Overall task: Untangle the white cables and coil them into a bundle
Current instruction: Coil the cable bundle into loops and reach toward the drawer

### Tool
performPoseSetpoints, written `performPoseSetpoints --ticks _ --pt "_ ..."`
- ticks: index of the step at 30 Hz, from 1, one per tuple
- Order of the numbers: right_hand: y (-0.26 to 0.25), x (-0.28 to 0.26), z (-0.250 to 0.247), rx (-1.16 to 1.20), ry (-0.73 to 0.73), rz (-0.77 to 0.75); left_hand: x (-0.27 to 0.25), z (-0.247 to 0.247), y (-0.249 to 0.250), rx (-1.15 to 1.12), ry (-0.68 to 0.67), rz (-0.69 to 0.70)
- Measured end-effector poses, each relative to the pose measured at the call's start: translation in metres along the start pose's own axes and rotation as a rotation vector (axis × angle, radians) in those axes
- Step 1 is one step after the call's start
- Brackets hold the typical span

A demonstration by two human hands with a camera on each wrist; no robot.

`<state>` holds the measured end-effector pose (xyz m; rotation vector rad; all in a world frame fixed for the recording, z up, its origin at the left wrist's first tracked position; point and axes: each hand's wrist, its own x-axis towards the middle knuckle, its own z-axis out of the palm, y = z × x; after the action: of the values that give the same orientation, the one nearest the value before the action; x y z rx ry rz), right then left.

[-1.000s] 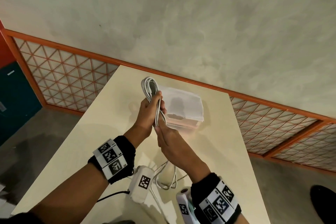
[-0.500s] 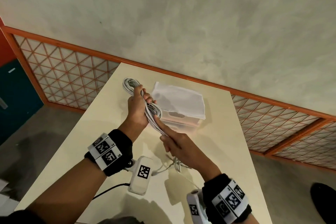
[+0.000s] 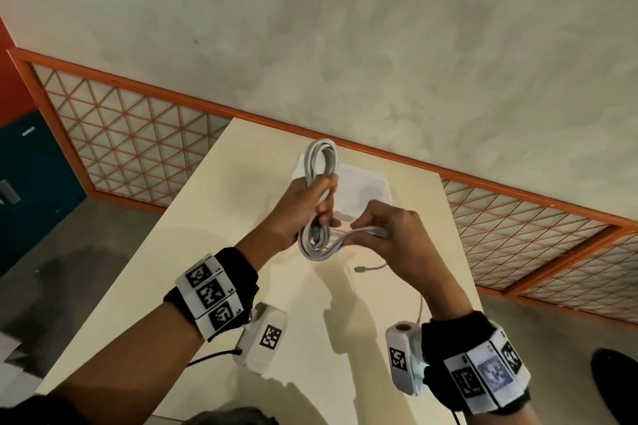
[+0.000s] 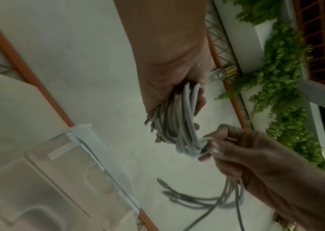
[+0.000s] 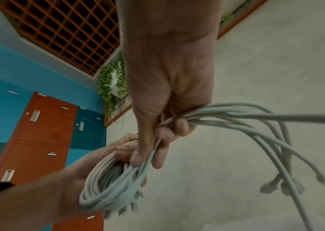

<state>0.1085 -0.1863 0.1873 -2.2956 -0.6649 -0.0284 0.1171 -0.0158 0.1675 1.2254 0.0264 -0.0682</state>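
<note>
Above the cream table (image 3: pixel 214 252), my left hand (image 3: pixel 307 203) grips a coil of white cables (image 3: pixel 322 162) around its middle; loops stick out above and below the fist. The same coil (image 4: pixel 175 118) fills my left palm (image 4: pixel 169 78) in the left wrist view. My right hand (image 3: pixel 383 235) pinches the loose strands (image 3: pixel 366 233) that run off the coil's lower loop. In the right wrist view my right hand (image 5: pixel 163 125) holds the strands (image 5: pixel 236 118), and their plug ends (image 5: pixel 282 186) hang free. One plug end (image 3: pixel 360 269) dangles under my right hand.
A clear plastic box with a white lid (image 3: pixel 362 190) stands on the table behind the hands, close to the coil; it shows as the box (image 4: pixel 58 171) in the left wrist view. An orange-framed lattice panel (image 3: pixel 131 141) runs beyond the table's far edge. Lockers (image 5: pixel 39 132) stand to the left.
My left hand has swung the coil upright and to the right, in front of the box. My right hand has risen and moved right, pulling the loose strands sideways off the coil's lower loop.
</note>
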Motion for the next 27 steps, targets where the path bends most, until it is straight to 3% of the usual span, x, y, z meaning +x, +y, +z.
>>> performPoseSetpoints --ticks 7,14,22,27 --pt "-0.025 0.001 -0.007 -0.035 0.055 -0.062 -0.01 0.005 -0.001 0.184 -0.08 0.056" --pt "-0.03 0.005 -0.003 -0.215 0.093 -0.192 -0.012 0.01 -0.004 0.162 -0.067 -0.056" --pt "-0.027 0.009 0.0 -0.28 0.012 -0.268 -0.019 0.008 -0.004 0.306 -0.293 -0.181" --pt "-0.021 0.009 -0.003 -0.169 0.0 -0.241 -0.02 0.004 -0.007 0.36 -0.378 -0.216"
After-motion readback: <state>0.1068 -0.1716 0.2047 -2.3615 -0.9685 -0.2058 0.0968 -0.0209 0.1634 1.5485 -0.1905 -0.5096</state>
